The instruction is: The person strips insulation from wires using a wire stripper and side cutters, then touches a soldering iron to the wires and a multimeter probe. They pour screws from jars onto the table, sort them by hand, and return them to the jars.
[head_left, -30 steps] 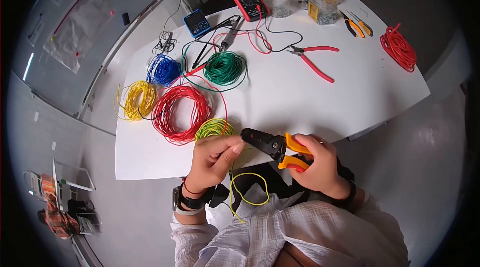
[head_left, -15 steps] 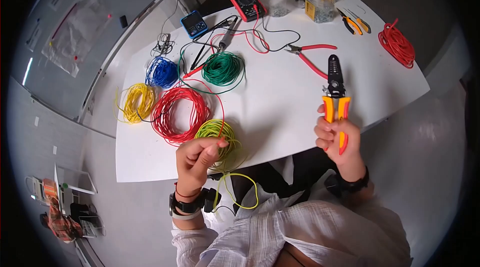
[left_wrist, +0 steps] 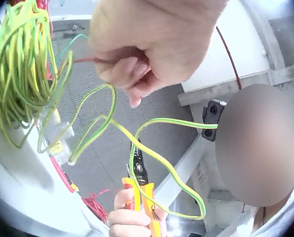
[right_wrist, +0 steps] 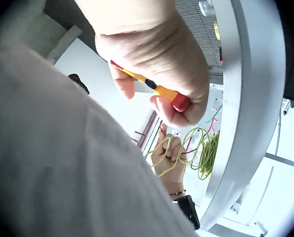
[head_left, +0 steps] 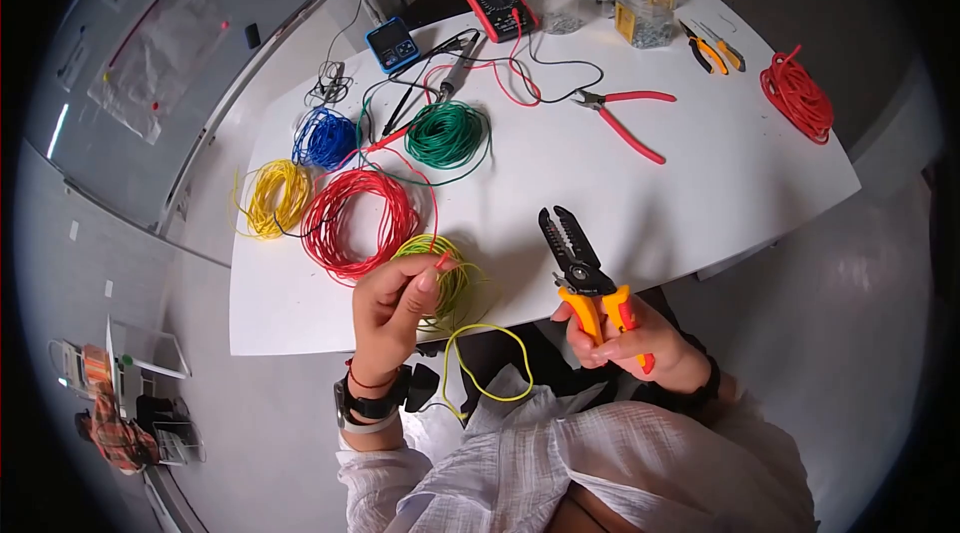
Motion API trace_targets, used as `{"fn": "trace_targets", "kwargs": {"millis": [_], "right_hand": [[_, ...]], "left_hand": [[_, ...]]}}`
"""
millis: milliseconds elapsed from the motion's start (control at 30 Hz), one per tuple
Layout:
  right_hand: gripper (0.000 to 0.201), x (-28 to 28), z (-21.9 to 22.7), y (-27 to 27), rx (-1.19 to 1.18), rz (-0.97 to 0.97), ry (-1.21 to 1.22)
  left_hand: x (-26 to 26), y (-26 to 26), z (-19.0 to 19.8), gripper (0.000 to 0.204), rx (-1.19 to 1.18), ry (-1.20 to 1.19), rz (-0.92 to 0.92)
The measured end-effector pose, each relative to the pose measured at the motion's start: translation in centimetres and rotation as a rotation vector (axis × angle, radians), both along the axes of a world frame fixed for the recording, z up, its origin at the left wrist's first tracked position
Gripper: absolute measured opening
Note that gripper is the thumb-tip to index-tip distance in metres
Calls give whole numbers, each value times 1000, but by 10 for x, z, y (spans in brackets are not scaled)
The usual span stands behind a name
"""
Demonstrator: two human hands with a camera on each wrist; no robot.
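Observation:
The left hand (head_left: pixel 391 313) pinches the end of a red wire (head_left: pixel 443 260) between thumb and fingertips, over the table's front edge. Just behind it lies a yellow-green wire coil (head_left: pixel 452 285), whose loose loop (head_left: pixel 524 358) hangs below the edge. To the right, the right hand (head_left: pixel 640 341) grips a wire stripper (head_left: pixel 582 273) by its orange and red handles, its black notched jaws parted and pointing away from the body. A gap separates the tool from the red wire. In the left wrist view the stripper (left_wrist: pixel 139 170) appears beyond the yellow-green loop.
Red (head_left: pixel 318 238), yellow (head_left: pixel 275 201), blue (head_left: pixel 325 139) and green (head_left: pixel 445 135) wire coils lie on the table's left half. Behind are a multimeter (head_left: pixel 497 1) and jars (head_left: pixel 556 8). Red-handled cutters (head_left: pixel 632 131), orange-handled pliers (head_left: pixel 710 53) and another red coil (head_left: pixel 797 98) lie to the right.
The right hand first swung the stripper away from the left hand to the right, then brought it back lower and nearer, its jaws now parted. The left hand shifted slightly left, the red wire end showing.

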State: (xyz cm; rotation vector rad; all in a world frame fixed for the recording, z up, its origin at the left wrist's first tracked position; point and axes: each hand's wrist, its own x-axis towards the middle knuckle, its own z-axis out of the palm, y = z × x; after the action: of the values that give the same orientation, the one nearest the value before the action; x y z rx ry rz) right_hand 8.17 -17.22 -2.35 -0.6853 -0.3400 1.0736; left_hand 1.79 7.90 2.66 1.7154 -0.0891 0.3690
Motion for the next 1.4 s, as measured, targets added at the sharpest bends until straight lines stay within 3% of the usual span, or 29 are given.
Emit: {"fn": "trace_targets", "kwargs": {"millis": [67,167,400,500,567,600,633,667,733,767,833,867,933,1000,1033,1100,1200,1233,1367,1400], "right_hand": [[52,1,1,-2,-3,2,-91],[55,4,-1,-7,76,-7,-18],[56,10,-5,-33,143,-56,60],[56,19,-2,-64,175,-329,-147],[50,21,2,-90,44,-756,-158],[42,33,-31,-123,-76,-966,-211],[34,36,-4,-129,192,-822,-294],[34,33,1,-138,186,-812,-296],[29,31,4,-155,-41,-1234,-327],[29,33,2,-153,-40,-1222,-326],[28,32,2,-152,-174,-1538,-149],[28,30,-5,-164,-184,-1569,-155],[30,26,-29,-197,-315,-1259,-269],[30,28,-40,-214,-124,-1155,-186],[30,27,-38,-216,-134,-1196,-189],[37,29,-32,-210,129,-1092,-18],[40,29,-21,-199,194,-1123,109],[43,29,-21,-201,221,-1058,51],[42,38,-35,-213,199,-995,-27],[43,43,-50,-224,0,-1118,-148]], "left_hand": [[-2,3,0,16,-6,-9,69],[-3,22,-10,18,203,-111,273],[-25,89,-31,27,437,-177,446],[-28,102,-31,20,561,-136,527],[-32,100,-38,19,576,-120,528],[-33,98,-41,18,597,-101,536],[-34,92,-40,17,573,-96,513],[-34,87,-36,17,565,-91,522],[-38,80,-26,14,643,-55,441],[-43,77,-22,14,643,-51,453],[-40,69,-15,12,682,-69,450],[-40,66,-14,12,659,-63,454],[-41,63,-13,12,733,-67,426],[-41,60,-15,13,776,-80,403],[-41,58,-16,14,764,-56,416],[-40,58,-19,17,736,-63,414],[-41,63,-25,19,727,-92,410],[-41,64,-26,19,695,-92,412],[-43,65,-29,19,655,-77,394],[-43,65,-30,19,639,-75,389]]}}
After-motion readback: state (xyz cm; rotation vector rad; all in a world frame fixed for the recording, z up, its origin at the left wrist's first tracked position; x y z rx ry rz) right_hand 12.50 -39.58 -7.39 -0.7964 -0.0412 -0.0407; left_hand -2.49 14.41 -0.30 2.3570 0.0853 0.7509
